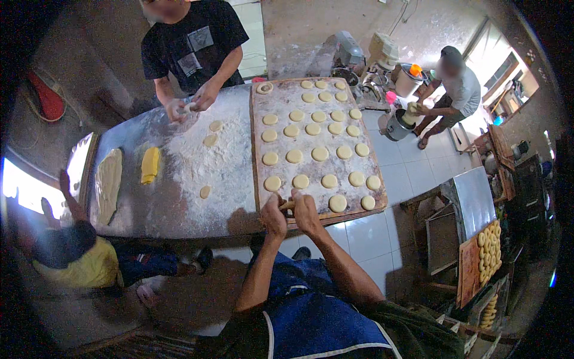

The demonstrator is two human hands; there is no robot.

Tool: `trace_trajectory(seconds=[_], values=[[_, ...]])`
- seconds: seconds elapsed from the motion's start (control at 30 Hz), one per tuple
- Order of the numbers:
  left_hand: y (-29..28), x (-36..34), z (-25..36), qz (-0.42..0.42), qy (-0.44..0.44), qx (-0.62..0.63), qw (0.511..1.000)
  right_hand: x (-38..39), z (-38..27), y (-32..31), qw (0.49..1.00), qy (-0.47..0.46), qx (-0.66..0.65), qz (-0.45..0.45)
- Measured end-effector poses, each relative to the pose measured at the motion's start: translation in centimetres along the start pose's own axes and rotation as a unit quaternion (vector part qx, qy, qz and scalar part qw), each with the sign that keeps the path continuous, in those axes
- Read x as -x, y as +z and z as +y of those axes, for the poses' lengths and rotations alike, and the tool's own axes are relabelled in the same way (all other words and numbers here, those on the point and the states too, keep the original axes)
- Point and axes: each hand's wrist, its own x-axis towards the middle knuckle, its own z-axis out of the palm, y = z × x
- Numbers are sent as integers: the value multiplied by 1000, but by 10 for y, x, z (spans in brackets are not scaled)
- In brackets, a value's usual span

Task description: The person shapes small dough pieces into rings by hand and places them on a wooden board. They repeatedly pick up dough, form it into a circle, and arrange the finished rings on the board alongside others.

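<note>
Discs of pale dough (pixel 320 154) lie in loose rows across a big floury board (pixel 284 99), and at its seven o'clock edge I see the left hand (pixel 275 216) and right hand (pixel 307 212) of the worker in the blue apron (pixel 326 326), held close together. The grip of each is drawn nearly closed around one small tan piece (pixel 288 205), which sits between them just beside the nearest discs; so much of it is covered that I can't make out its full shape. Up at the board's eleven o'clock corner lies a single ring of dough (pixel 264 88). Taking the worker's spot as the middle of the clock, the metal tabletop (pixel 149 209) spreads off toward ten, dusted with flour (pixel 230 161) and carrying a few flat dough scraps (pixel 210 140), a folded yellow slab (pixel 149 166) and a long pale sheet (pixel 109 185). At eleven o'clock a co-worker in a black shirt (pixel 194 45) has both hands on a whitish lump (pixel 190 107). Toward one, someone in a light shirt (pixel 461 93) bends with a pale mass (pixel 411 112) over a metal pot (pixel 394 127). Around three o'clock, crowded dough rings (pixel 490 254) cover part of a second board (pixel 469 275).
</note>
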Motion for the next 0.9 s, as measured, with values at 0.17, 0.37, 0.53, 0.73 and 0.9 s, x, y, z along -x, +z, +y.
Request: trace_trajectory(seconds=[0.17, 0.37, 0.53, 0.73, 0.9], values=[[0, 9, 6, 92, -233, 529, 811, 15, -8, -1, 995, -63, 74, -12], [-15, 15, -9, 62, -103, 243, 963, 14, -1, 6, 999, -15, -7, -41], [-34, -23, -14, 36, -142, 96, 985, -8, 7, 8, 980, -97, 171, -41], [-69, -26, -2, -36, 34, -177, 983, -9, 15, -2, 915, -153, 371, 36], [-70, -26, -24, -43, 101, -93, 990, -48, 29, -16, 810, -343, 455, 137]])
